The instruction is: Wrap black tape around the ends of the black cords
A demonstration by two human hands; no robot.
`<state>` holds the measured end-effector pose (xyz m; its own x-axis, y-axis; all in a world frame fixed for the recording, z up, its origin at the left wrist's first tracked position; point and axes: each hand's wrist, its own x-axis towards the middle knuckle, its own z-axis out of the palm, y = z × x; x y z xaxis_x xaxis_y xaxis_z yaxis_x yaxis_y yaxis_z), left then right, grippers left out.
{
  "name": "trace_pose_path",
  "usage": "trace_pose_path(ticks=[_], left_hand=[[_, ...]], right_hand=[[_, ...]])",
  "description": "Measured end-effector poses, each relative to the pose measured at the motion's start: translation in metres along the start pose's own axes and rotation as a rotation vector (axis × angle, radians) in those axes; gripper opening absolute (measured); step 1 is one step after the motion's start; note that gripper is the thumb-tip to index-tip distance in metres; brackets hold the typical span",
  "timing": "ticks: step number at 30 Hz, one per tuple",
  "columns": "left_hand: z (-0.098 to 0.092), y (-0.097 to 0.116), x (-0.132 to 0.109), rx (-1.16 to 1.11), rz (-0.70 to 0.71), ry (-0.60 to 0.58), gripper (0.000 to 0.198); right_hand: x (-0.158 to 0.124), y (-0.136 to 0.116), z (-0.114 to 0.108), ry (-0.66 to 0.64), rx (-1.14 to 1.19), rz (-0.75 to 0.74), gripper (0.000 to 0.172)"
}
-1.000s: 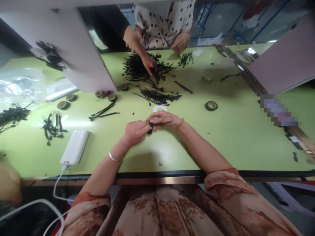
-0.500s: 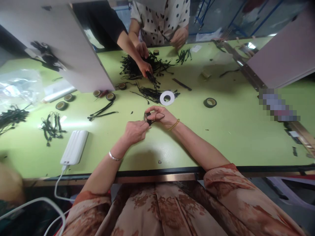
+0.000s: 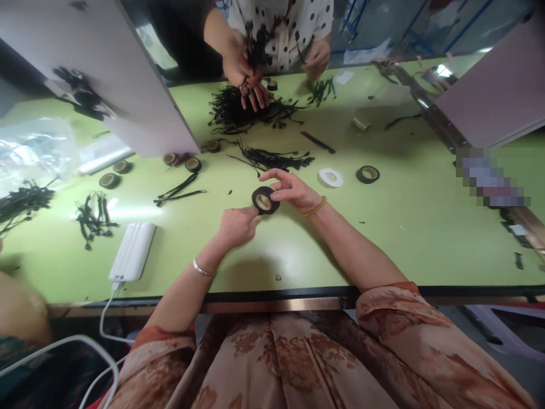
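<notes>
- A light green worktop (image 3: 340,250) fills the view, its near edge a dark strip just in front of the person's patterned top; a pale partition panel (image 3: 140,85) stands towards its left side.
- Beyond the far edge are two co-workers, one with a dark sleeve, one in a polka-dot shirt (image 3: 321,25); a co-worker's hand (image 3: 236,62) is at a lifted dark bunch of cords (image 3: 258,48), above a heap of black cords (image 3: 230,111) lying by that edge.
- A black tape roll (image 3: 257,199) is held between the person's two hands, its ring face and pale core turned towards the camera.
- The right hand (image 3: 298,192) is at the roll's right side, loosely bent: the thumb lies against the face by the core, the index finger reaches out above the rim, and the roll is held at the digits' tips.
- The left hand (image 3: 238,227) is curled nearly closed, its fingertips at the roll's lower left rim; whether it pinches anything cannot be told.
- Beyond the hands, towards the far edge, lies a cord bundle (image 3: 276,160).
- To the right of the right hand lie a white ring (image 3: 322,177) and, just beside it, another black tape roll (image 3: 360,173).
- Towards the near left corner rests a white power bank (image 3: 133,253) with a cable plugged in.
</notes>
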<state>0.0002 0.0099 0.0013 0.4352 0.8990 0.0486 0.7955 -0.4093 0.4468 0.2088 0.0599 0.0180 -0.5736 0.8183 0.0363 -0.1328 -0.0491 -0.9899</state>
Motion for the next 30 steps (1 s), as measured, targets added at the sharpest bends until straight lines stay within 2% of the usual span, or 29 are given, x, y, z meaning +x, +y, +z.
trace_pose_path(ticks=[2,6,8,11,13,15,19,25,30], left_hand=[[-0.001,0.001,0.001,-0.006,-0.073,0.023,0.013],[-0.005,-0.001,0.002,-0.084,-0.216,0.064,0.012],[-0.006,-0.005,0.003,-0.228,-0.260,0.083,0.014],[-0.007,-0.013,0.005,-0.578,-0.245,0.084,0.022],[-0.007,-0.016,0.007,-0.833,-0.267,0.081,0.027],[-0.007,-0.016,0.008,-1.053,-0.361,0.088,0.032],[-0.004,-0.013,0.011,-1.286,-0.512,0.158,0.040],[0.003,-0.014,0.012,-1.237,-0.437,0.253,0.036],[0.011,-0.019,0.012,-1.123,-0.339,0.217,0.034]], right_hand=[[-0.003,-0.006,0.002,-0.004,-0.126,-0.074,0.058],[-0.008,-0.018,0.008,0.037,-0.577,-0.243,0.045],[-0.009,-0.020,0.009,0.087,-0.785,-0.326,0.036],[-0.008,-0.019,0.006,0.127,-0.965,-0.404,0.031],[-0.007,-0.016,0.004,0.136,-1.015,-0.423,0.030],[-0.005,-0.012,0.003,0.133,-1.021,-0.424,0.030],[-0.003,-0.003,0.008,0.077,-0.944,-0.430,0.034],[0.001,0.007,0.013,0.066,-0.877,-0.410,0.031],[0.002,0.012,0.012,0.075,-0.921,-0.362,0.028]])
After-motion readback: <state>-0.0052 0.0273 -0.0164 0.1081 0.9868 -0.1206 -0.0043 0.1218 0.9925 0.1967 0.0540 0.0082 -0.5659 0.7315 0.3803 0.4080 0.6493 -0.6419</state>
